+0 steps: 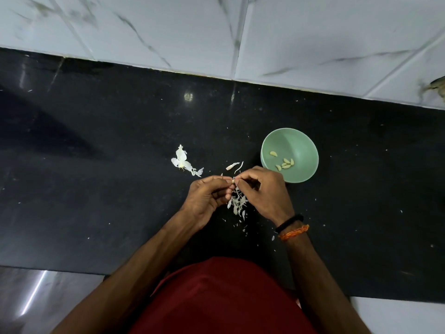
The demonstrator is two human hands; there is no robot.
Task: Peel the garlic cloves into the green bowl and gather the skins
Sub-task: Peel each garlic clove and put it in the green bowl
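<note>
Left of the green bowl [304, 141], a husk of papery skin [183, 162] lies on the counter. Nearer the bowl, the left hand [204, 201] pinches a small garlic clove [233, 181], and the right hand [265, 191], just beside the bowl's near rim, picks at the clove's tip. The clove looks tan, partly skinned; its axis is unclear. Peeled cloves [285, 163] lie inside the bowl.

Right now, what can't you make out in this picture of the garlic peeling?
1. Garlic clove, head view: only a tip shows between the left hand and right hand; fingers hide how much skin remains.
2. Skins: the pile is partly covered by both hands.
3. Green bowl: its peeled cloves overlap, so the count is uncertain.
4. Brown thing: cut by the right edge, unidentifiable.
</note>
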